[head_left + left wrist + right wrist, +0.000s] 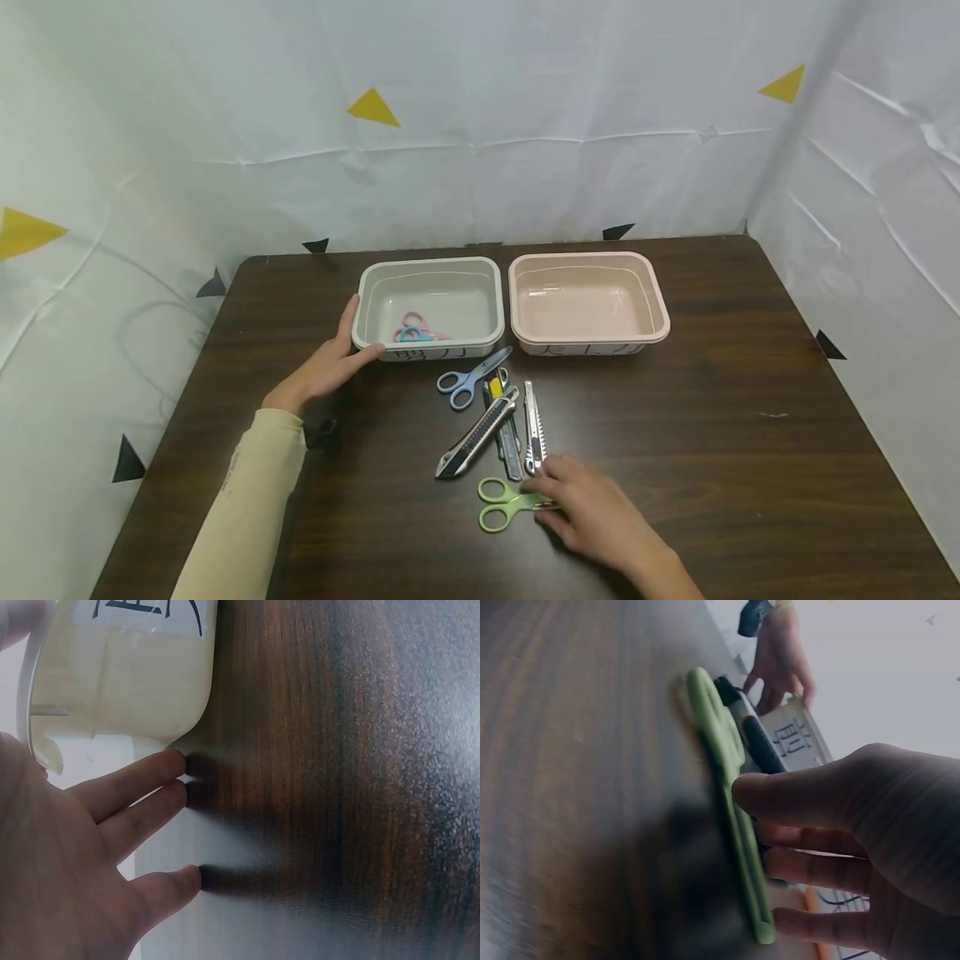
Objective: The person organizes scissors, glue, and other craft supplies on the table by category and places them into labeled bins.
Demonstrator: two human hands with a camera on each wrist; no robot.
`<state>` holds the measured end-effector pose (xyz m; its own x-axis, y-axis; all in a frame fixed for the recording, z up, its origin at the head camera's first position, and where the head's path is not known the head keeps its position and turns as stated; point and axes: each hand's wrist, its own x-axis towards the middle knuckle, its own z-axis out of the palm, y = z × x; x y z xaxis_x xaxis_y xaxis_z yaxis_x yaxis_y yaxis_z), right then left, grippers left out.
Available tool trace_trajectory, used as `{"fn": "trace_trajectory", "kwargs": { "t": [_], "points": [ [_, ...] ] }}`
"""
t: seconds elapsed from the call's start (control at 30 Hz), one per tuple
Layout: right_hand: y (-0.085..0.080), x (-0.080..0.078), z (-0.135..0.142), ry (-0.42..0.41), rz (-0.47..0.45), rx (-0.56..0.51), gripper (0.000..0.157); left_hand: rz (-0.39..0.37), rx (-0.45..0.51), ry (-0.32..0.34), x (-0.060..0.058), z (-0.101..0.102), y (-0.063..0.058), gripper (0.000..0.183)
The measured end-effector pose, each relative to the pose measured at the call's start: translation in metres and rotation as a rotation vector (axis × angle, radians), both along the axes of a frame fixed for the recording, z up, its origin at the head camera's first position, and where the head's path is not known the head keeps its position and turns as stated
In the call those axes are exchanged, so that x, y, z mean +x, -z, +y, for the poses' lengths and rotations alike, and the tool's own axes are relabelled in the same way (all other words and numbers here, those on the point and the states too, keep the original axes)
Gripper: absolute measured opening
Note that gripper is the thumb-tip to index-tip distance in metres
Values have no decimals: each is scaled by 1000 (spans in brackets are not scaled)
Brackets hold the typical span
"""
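My left hand (pixel 322 371) rests at the near left corner of the pale grey bin (pixel 468 292), thumb along the front rim; in the left wrist view, straight fingers (pixel 139 784) reach down beside its wall to the table. Inside lie pink and blue scissors. With thumb and fingers on either side of the blades, my right hand (pixel 600 512) holds light green scissors (pixel 516 503), their handle loops pointing left. Just beyond that hand lie a silver box cutter (pixel 534 421), a black-and-white utility knife (pixel 480 437) and a grey box cutter (pixel 511 454) partly beneath it.
A pink bin (pixel 585 308) stands right of the grey one. Blue-grey scissors (pixel 471 381) lie in front of the bins, close to a yellow-and-black cutter (pixel 495 387). White sheeting (pixel 480 192) hangs behind and beside the dark wooden table (pixel 720 433).
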<state>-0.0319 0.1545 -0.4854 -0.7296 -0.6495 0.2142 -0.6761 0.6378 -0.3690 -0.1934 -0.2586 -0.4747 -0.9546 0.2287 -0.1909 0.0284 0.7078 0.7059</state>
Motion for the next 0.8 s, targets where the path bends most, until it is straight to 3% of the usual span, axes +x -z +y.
{"fn": "trace_trajectory", "kwargs": {
  "t": [0.4, 0.8],
  "points": [
    [8, 7, -4, 24, 92, 43, 35, 1, -4, 0, 0, -1, 1, 93],
    [10, 8, -9, 39, 92, 79, 25, -9, 8, -1, -2, -2, 4, 92]
  ]
}}
